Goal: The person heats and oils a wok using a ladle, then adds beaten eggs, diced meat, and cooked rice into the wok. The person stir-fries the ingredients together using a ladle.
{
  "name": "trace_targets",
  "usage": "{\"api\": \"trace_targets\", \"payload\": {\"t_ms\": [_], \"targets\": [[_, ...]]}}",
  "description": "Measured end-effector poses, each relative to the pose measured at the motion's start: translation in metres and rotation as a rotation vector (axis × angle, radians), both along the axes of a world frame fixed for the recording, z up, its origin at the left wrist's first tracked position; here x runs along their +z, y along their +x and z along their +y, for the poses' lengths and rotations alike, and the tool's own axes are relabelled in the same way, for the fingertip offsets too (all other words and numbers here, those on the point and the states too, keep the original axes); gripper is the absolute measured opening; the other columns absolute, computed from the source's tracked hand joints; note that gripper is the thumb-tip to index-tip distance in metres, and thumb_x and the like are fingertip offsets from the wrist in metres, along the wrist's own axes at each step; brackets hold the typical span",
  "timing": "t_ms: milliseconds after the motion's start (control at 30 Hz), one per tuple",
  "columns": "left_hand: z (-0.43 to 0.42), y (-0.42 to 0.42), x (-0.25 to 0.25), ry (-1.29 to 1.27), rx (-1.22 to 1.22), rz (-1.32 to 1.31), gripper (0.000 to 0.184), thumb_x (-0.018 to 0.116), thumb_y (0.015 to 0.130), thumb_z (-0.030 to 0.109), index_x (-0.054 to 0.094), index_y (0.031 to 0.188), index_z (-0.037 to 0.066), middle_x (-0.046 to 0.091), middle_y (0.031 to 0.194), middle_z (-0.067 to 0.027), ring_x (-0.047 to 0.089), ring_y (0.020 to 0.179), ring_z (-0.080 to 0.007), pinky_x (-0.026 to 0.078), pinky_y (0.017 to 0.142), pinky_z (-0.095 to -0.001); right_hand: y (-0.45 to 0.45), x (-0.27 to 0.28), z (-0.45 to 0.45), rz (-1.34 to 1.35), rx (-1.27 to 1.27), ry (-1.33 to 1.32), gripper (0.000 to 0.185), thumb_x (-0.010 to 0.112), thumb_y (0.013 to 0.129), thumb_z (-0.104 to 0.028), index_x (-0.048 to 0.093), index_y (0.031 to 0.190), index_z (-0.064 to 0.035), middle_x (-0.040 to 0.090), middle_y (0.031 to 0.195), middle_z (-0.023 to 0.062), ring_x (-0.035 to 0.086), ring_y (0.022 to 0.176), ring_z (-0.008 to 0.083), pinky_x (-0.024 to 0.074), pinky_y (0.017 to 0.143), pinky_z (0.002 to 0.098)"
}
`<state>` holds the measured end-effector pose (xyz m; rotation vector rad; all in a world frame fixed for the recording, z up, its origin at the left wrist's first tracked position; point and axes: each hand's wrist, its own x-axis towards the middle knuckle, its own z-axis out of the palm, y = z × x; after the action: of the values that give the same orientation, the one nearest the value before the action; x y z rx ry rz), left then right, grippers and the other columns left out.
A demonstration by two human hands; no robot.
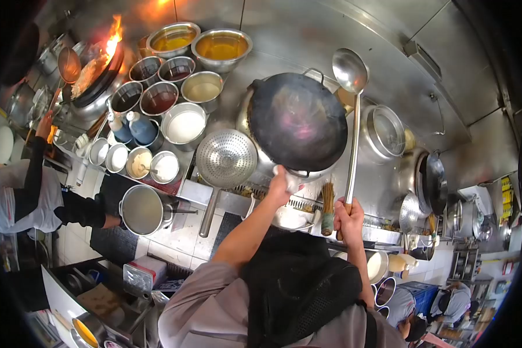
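Note:
A dark wok (298, 124) sits over the burner in front of me, with no food visible in it. My left hand (280, 184) is closed on a white cloth (290, 180) at the wok's near handle. In my right hand (349, 219) is a long-handled ladle (350, 69), gripped by the wooden end and held upright, its bowl beyond the wok's right rim. Just left of that hand stands a bamboo wok brush (327, 209). To the wok's left lies a perforated strainer (226, 158), handle toward me.
Several pots of sauces (159, 98) and small seasoning pots (139, 162) stand left. Bowls of yellow liquid (221, 49) are behind. A co-worker (26, 188) works at a flaming wok (98, 78) far left. A round metal pot (385, 130) and another wok (434, 180) are right.

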<state>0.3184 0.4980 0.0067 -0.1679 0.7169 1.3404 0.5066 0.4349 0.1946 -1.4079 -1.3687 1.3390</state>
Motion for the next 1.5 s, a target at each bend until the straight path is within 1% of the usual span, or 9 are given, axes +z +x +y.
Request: {"api": "trace_targets", "payload": {"t_ms": [200,467,500,700,767,833,967,1233,1500], "targets": [[-0.018,-0.026,0.008,0.000,0.015,-0.211,0.061,0.036,0.097,0.061,0.043,0.132,0.011,0.052,0.127,-0.0137,0.055,0.113,-0.0351,0.050,0.095,-0.0557,0.001,0.014,0.007,-0.010,0.012,0.033,0.017,0.062,0.094,-0.009,0.053,0.103,0.0013,0.050,0.057,-0.0006,0.043,0.041,0.0059,0.0328,0.038,0.0232],[0.027,0.017,-0.025,0.034,-0.030,0.522,0.029,0.061,0.096,0.024,0.048,0.115,0.007,0.059,0.104,-0.0084,0.063,0.086,-0.0202,0.058,0.068,-0.0411,-0.043,-0.003,0.081,0.076,0.207,0.037,0.020,0.061,0.094,-0.010,0.052,0.109,-0.0004,0.048,0.055,-0.0003,0.043,0.039,0.0074,0.0359,0.038,0.0245],[0.032,0.015,-0.039,0.011,-0.002,0.537,0.049,0.071,0.087,0.029,0.049,0.122,0.002,0.060,0.112,-0.0149,0.063,0.093,-0.0230,0.056,0.073,-0.0393,-0.055,-0.009,0.099,0.085,0.231,0.040,0.021,0.061,0.094,-0.009,0.052,0.110,-0.0001,0.048,0.055,0.0001,0.043,0.039,0.0075,0.0369,0.037,0.0245],[0.048,0.025,-0.087,-0.039,0.079,0.530,0.058,0.067,0.090,0.034,0.044,0.126,-0.005,0.059,0.114,-0.0187,0.063,0.100,-0.0272,0.055,0.081,-0.0398,-0.183,-0.015,0.206,0.083,0.444,-0.013,0.015,0.062,0.091,-0.014,0.050,0.088,-0.0051,0.050,0.061,0.0029,0.047,0.042,0.0103,0.0406,0.036,0.0274],[0.034,0.013,-0.021,-0.068,-0.007,0.390,0.023,0.057,0.098,0.022,0.053,0.113,0.005,0.063,0.099,-0.0095,0.066,0.086,-0.0245,0.058,0.068,-0.0425,-0.237,-0.023,0.243,0.093,0.486,-0.033,0.016,0.063,0.090,-0.013,0.051,0.086,-0.0038,0.051,0.061,0.0036,0.049,0.044,0.0115,0.0422,0.038,0.0286],[0.050,0.027,-0.091,0.090,0.058,0.407,0.021,0.058,0.098,0.021,0.054,0.112,0.005,0.063,0.099,-0.0077,0.064,0.085,-0.0215,0.054,0.069,-0.0414,-0.287,-0.026,0.274,0.109,0.513,-0.031,0.017,0.064,0.088,-0.013,0.051,0.085,-0.0025,0.051,0.061,0.0042,0.052,0.046,0.0128,0.0439,0.039,0.0299],[0.027,0.004,-0.014,0.001,-0.145,0.203,0.024,0.060,0.096,0.024,0.056,0.114,0.008,0.062,0.100,-0.0045,0.063,0.087,-0.0182,0.053,0.071,-0.0397,-0.350,-0.039,0.306,0.025,0.581,-0.162,0.014,0.061,0.087,-0.011,0.054,0.081,0.0001,0.055,0.065,0.0071,0.053,0.048,0.0166,0.0459,0.040,0.0321],[0.027,-0.024,-0.008,0.132,-0.308,0.120,0.022,0.062,0.094,0.024,0.061,0.108,0.007,0.064,0.096,-0.0054,0.065,0.085,-0.0206,0.055,0.072,-0.0421,-0.423,-0.020,0.329,0.297,0.520,-0.645,0.017,0.057,0.090,-0.011,0.048,0.077,-0.0055,0.051,0.061,0.0028,0.051,0.049,0.0135,0.0437,0.041,0.0263],[0.028,-0.018,-0.018,0.216,-0.276,0.128,0.018,0.059,0.098,0.028,0.054,0.091,0.012,0.041,0.061,0.0044,0.036,0.050,-0.0076,0.027,0.046,-0.0300,-0.410,-0.011,0.328,0.779,0.481,-1.012,0.019,0.053,0.093,-0.015,0.045,0.078,-0.0059,0.048,0.059,-0.0017,0.047,0.047,0.0091,0.0416,0.043,0.0220]]}}
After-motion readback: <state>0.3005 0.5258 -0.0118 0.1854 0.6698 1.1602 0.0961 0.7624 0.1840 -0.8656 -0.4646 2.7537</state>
